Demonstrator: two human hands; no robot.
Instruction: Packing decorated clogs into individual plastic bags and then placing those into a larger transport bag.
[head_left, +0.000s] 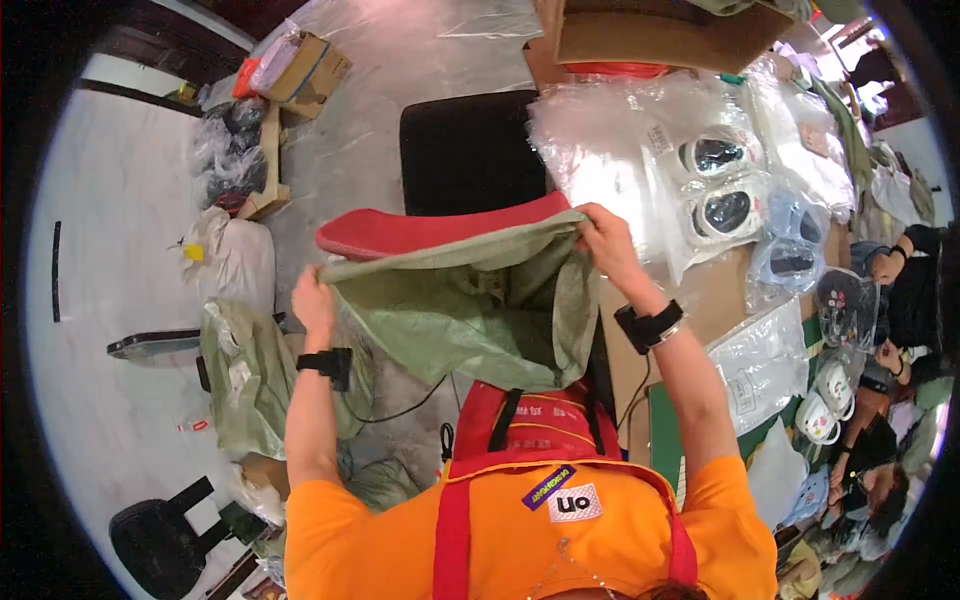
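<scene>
A green woven sack [430, 320] hangs in front of my chest, its mouth stretched wide between my hands. My left hand [314, 300] is closed on the left end of its rim. At the right end, my right hand [606, 246] pinches the rim, higher than the left. I can see into the upper part of the sack; its bottom is hidden. Just beyond the rim shows a red mesh chair back [440, 228], partly covered by the sack, with a black seat [465, 150] behind it. Black bands with small boxes sit on both my wrists.
On the right, a table [625, 350] carries clear plastic bags, white clogs [725, 210] and blue clogs [790, 245]. Other people's hands [888, 265] work at the far right. A cardboard box [670, 35] stands beyond. Along the left wall are a filled green sack [240, 375] and a white sack [235, 260].
</scene>
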